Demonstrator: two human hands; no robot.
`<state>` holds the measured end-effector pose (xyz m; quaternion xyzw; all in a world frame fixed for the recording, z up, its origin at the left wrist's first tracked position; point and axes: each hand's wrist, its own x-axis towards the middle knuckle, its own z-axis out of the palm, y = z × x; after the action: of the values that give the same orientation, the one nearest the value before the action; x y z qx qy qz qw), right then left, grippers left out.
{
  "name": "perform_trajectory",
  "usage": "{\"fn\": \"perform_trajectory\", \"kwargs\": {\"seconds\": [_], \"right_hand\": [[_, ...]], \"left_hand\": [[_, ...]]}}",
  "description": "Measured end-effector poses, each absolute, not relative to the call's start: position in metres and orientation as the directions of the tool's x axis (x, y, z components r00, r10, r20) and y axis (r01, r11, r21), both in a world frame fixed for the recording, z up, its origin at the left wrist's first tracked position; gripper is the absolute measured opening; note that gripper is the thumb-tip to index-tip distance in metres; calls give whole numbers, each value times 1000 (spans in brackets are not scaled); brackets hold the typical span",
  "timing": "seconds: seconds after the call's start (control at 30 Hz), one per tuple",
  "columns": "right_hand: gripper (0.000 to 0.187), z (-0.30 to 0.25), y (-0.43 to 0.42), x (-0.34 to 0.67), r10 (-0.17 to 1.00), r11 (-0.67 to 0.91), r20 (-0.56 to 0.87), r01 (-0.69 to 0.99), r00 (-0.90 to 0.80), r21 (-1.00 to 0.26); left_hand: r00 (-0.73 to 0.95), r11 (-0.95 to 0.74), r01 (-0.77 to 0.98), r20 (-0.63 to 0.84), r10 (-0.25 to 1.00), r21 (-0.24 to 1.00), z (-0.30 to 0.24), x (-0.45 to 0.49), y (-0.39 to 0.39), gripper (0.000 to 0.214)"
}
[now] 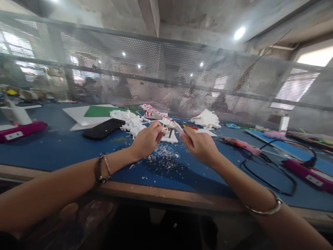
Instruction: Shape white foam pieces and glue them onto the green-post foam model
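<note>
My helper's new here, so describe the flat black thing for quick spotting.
On the blue table, look left of the left hand, beside the white scrap pile. In front of the green sheet lies a flat slab. It alone is black; its neighbours are white or green.

A flat black object lies right of a magenta power strip, before a perforated screen.

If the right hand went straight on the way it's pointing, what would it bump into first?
Beyond the white strip at its fingertips, the right hand would probably meet the pink-and-white patterned piece first, though depth is unclear from this one view.
</note>
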<state>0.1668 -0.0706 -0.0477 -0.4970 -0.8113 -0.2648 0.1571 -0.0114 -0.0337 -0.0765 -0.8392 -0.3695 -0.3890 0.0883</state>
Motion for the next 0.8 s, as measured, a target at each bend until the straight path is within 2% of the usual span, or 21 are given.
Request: {"fn": "perform_trajectory", "kwargs": {"seconds": [0.07, 0.17, 0.2, 0.27, 0.33, 0.4, 0.47, 0.6, 0.7, 0.8], "right_hand": [[38, -47, -71, 166, 726, 394, 469, 864, -502, 315], [38, -44, -72, 167, 759, 267, 522, 918, -389, 295], [38, -43, -73, 167, 757, 250, 538, 925, -371, 287], [38, -42, -74, 167, 748, 312, 489, 888, -449, 338], [38, -41, -75, 169, 742, 359, 429, 846, -515, 394], [37, -41, -75, 171, 743, 310, 468, 866, -479, 393], [37, -40, -74, 174, 719, 281, 537, 891, -441, 355], [38, -41, -75, 175, 684, 371, 511, 852, -520, 370], [36, -42, -76, 173, 691, 315, 544, 876, -476, 367], [38, -43, -77, 172, 661, 378, 517, 837, -544, 396]], "left_hand": [[439, -775, 597, 725, 530, 206, -76, -10, -32, 21], [490, -827, 409, 672, 555, 385, -76, -9, -31, 20], [515, -820, 352, 638, 572, 451, -77, -8, -31, 19], [546, -782, 271, 579, 605, 561, -78, -8, -30, 16], [524, -736, 238, 554, 647, 633, -78, -7, -31, 15], [492, -704, 218, 546, 678, 676, -78, -7, -32, 17], [506, -685, 189, 528, 682, 704, -77, -6, -34, 22], [552, -639, 157, 469, 689, 753, -76, -5, -38, 21], [500, -685, 200, 528, 686, 701, -77, -6, -36, 20], [448, -738, 262, 599, 664, 622, -77, -8, -33, 18]]}}
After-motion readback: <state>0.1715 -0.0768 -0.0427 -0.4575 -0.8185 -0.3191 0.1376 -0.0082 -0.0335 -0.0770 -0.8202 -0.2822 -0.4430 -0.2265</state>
